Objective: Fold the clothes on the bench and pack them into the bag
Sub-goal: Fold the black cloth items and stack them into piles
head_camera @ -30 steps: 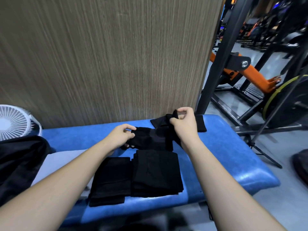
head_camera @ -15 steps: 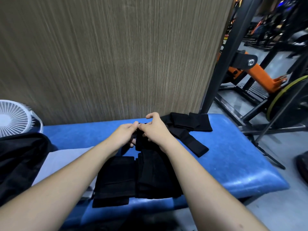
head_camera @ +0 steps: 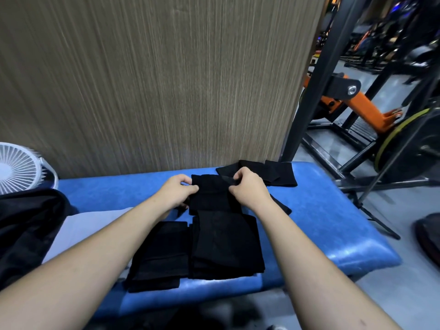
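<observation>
A small black garment lies on the blue bench. My left hand pinches its left edge and my right hand pinches its right edge. Just in front of it lie two folded black stacks, one in the middle and one to its left. More black fabric pieces lie behind my right hand near the wall. A dark bag sits at the bench's left end, partly out of view.
A white fan stands at the far left by the wood-grain wall. A pale sheet lies on the bench beside the bag. Black and orange gym machines and a dark object occupy the floor on the right.
My hands, close together half a second ago, have spread apart along the black garment, which now lies flatter. The long strap that trailed to the right is mostly hidden behind my right forearm.
</observation>
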